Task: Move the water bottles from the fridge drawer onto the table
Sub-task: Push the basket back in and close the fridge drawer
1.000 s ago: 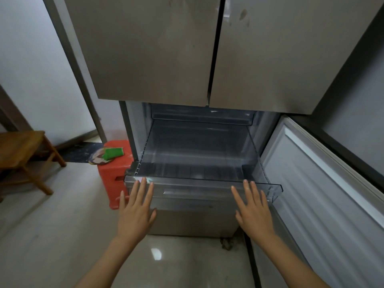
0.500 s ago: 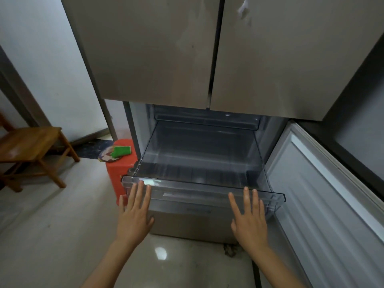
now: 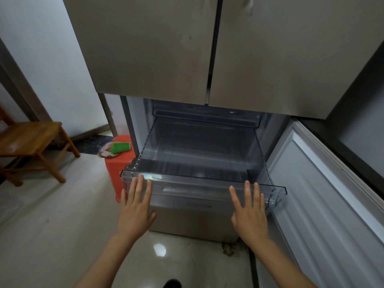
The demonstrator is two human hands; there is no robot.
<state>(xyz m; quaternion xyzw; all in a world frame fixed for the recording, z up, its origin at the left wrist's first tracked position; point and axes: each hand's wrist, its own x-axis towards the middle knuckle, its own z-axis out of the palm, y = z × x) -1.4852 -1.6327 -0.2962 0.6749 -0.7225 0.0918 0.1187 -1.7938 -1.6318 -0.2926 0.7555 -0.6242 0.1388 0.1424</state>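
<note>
A clear plastic fridge drawer [image 3: 203, 185] stands pulled out below the two shut upper fridge doors [image 3: 212, 48]. I see no bottles inside it. My left hand [image 3: 136, 206] is flat with spread fingers in front of the drawer's left front, fingertips at its rim. My right hand [image 3: 249, 210] is flat the same way at the right front. Neither hand holds anything. No table with bottles is in view.
The lower fridge door [image 3: 324, 194] hangs open to the right. A red plastic stool [image 3: 118, 161] with a green item [image 3: 120, 146] on a plate stands left of the fridge. A wooden chair [image 3: 31, 140] is at far left. Glossy tiled floor [image 3: 52, 225] lies below.
The view has shifted a little, with the chair moving further into view. Both hands stay flat at the drawer front, slightly lower in the picture.
</note>
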